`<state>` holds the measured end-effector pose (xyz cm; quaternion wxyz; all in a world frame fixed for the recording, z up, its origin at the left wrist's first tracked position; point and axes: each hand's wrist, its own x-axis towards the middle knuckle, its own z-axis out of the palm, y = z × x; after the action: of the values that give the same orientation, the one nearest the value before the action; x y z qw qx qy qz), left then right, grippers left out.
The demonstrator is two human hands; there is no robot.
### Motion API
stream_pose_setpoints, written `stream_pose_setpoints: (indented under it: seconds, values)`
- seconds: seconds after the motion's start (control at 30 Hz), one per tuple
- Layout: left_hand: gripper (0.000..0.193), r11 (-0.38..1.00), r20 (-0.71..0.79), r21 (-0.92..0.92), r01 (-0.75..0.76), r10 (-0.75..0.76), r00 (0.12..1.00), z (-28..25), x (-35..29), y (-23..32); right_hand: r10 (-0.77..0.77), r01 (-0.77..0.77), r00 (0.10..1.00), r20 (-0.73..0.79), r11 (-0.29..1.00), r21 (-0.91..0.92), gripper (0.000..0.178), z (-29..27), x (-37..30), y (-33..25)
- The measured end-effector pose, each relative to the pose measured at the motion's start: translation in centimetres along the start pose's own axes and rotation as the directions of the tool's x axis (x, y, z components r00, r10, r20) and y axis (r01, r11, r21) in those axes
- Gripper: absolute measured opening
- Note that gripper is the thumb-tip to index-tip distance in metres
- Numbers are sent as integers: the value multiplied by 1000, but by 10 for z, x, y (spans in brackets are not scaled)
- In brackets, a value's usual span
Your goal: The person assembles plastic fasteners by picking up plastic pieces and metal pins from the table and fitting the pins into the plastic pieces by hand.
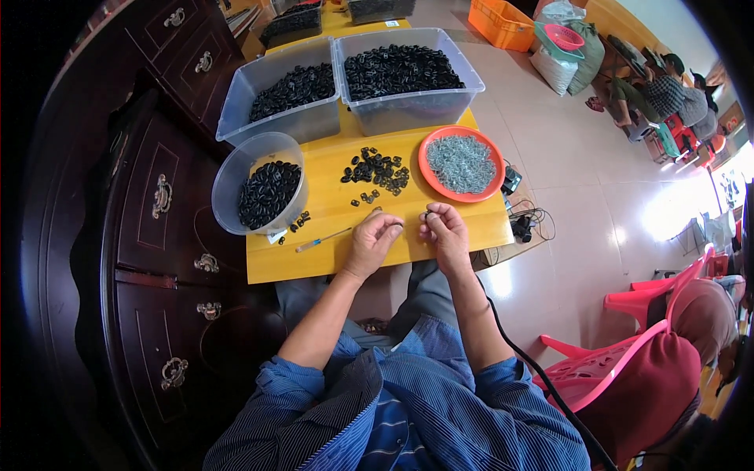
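Above yellow table (330, 263): right hand (448, 239), fingers pinched on small black piece (428, 213); left hand (372, 243), fingers together, contents unclear.

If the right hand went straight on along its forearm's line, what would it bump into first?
Probably the orange plate of small silvery pieces, its near rim just beyond the right hand; but height is unclear, so it might pass above.

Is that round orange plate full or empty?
Nearly full: small silvery metal pieces cover most of the orange plate, leaving mostly its rim bare.
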<state>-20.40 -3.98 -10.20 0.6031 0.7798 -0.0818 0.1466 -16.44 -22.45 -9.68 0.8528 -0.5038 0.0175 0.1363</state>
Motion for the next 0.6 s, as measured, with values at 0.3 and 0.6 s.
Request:
stream_pose_setpoints:
  seconds: [0.3, 0.6]
  values:
    - [12, 917, 36, -327, 226, -227, 973, 0, -1, -1, -16, 17, 1000, 19, 999, -34, 16, 2, 2, 4]
    - [9, 907, 43, -329, 263, -264, 964, -2, -2, 2, -4, 5, 1000, 3, 998, -70, 17, 4, 0, 4]
